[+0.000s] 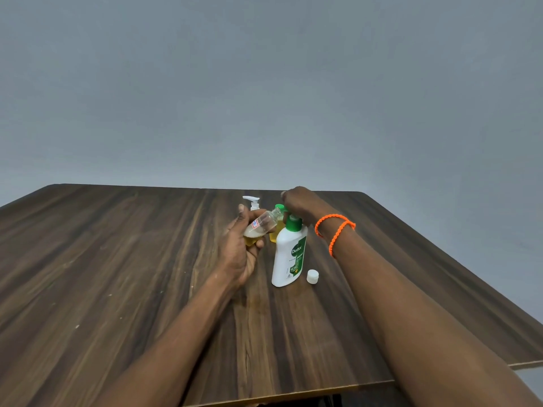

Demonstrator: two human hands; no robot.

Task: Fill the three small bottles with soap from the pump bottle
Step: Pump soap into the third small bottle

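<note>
- Forearms fill the near field; I see an orange bracelet on the right wrist.
- Left hand grasps a small clear bottle, tilted, mouth toward the pump bottle; a little soap sits in its low end.
- Right hand rests curled on the green pump head; the nozzle is hidden, so I cannot tell whether it meets the mouth.
- Risk: misaligned mouth sends soap onto the table.
- Risk: a hard press could tip the pump bottle leftward.
- White cap lies loose, near right of the pump bottle; a sweeping forearm could knock it off.
- Behind, far: a yellow-filled bottle and a white pump top, both easily bumped.
</note>
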